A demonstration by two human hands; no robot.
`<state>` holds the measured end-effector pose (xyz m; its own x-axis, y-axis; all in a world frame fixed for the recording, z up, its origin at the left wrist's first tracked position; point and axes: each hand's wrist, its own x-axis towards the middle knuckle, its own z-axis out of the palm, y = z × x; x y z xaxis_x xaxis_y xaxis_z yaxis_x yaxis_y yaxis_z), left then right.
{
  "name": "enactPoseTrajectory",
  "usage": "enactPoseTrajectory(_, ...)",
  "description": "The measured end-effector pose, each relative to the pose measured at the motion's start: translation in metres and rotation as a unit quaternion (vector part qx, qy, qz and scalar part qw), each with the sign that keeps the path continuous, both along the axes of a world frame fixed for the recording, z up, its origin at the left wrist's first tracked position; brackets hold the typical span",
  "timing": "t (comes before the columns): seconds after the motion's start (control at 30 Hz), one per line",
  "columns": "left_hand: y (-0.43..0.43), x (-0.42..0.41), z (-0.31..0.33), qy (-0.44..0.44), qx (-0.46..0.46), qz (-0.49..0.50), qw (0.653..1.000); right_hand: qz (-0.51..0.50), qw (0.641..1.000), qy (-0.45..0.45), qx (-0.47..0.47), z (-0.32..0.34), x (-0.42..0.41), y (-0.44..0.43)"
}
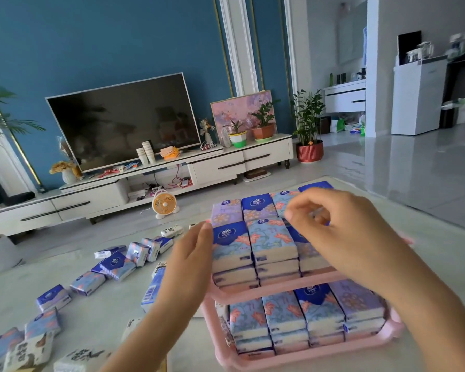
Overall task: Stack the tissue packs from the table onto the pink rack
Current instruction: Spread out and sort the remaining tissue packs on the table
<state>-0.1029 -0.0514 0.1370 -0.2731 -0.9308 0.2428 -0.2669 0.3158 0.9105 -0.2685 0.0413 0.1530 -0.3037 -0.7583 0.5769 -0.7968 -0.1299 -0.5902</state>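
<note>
A pink two-tier rack stands on the table, both tiers filled with stacked blue and floral tissue packs. My left hand lies flat with straight fingers against the left side of the upper stack. Over the right part of the upper stack hovers my right hand, fingers curled; whether it holds a pack I cannot tell, since the hand hides what is below it. Several loose tissue packs lie scattered over the table to the left.
The pale table reaches to the left and front. Beyond it are a white TV cabinet with a television, a small orange fan on the floor, and potted plants.
</note>
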Motion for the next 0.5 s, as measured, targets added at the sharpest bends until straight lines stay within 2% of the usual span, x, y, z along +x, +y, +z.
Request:
enactPoseTrajectory(0.27,0.006,0.001,-0.011,0.001,0.000,-0.022,1.000,0.024,0.994,-0.004,0.105,-0.009,0.004,-0.002)
enactPoseTrajectory(0.5,0.002,0.000,-0.015,-0.020,-0.006,-0.004,1.000,0.024,0.994,-0.023,0.104,-0.012,0.007,-0.008)
